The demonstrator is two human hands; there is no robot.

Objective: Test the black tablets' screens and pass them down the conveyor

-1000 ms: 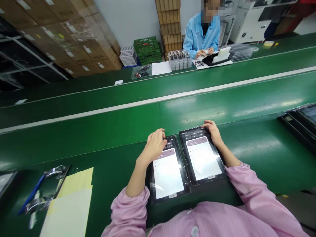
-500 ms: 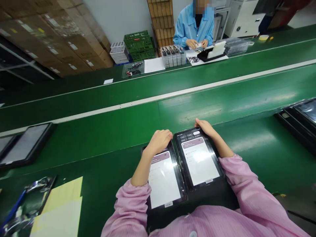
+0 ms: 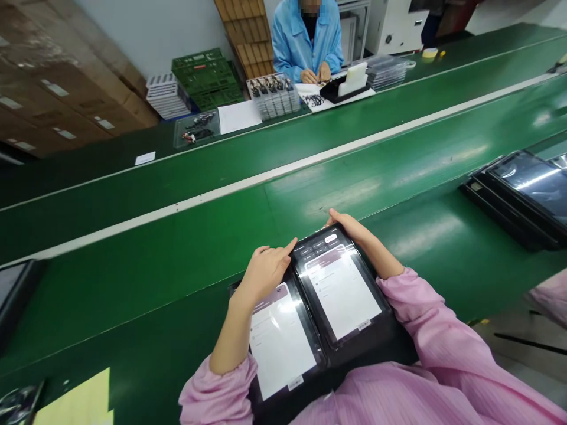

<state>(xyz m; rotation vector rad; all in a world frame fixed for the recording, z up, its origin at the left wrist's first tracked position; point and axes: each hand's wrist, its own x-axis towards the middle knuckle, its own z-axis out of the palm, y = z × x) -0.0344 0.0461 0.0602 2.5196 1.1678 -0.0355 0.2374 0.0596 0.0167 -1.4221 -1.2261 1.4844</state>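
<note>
Two black tablets lie side by side on the green bench in front of me, both screens lit. My left hand (image 3: 264, 273) hovers over the top of the left tablet (image 3: 279, 339); its index finger points out and touches the top left corner of the right tablet (image 3: 339, 286), while the other fingers are curled. My right hand (image 3: 349, 227) grips the far top edge of the right tablet with fingers closed over it. Pink sleeves cover both my forearms.
More black tablets (image 3: 525, 192) lie at the right of the bench, and another tablet (image 3: 13, 295) at the far left edge. A green conveyor belt (image 3: 177, 177) runs across. Beyond it a person in a blue coat (image 3: 305, 41) works beside trays of parts (image 3: 272, 94). Yellow paper (image 3: 84, 401) lies near left.
The view swung left and down. My left hand opened from a loose fist and stretched its index finger onto the right tablet's corner. My right hand stayed on that tablet's top edge.
</note>
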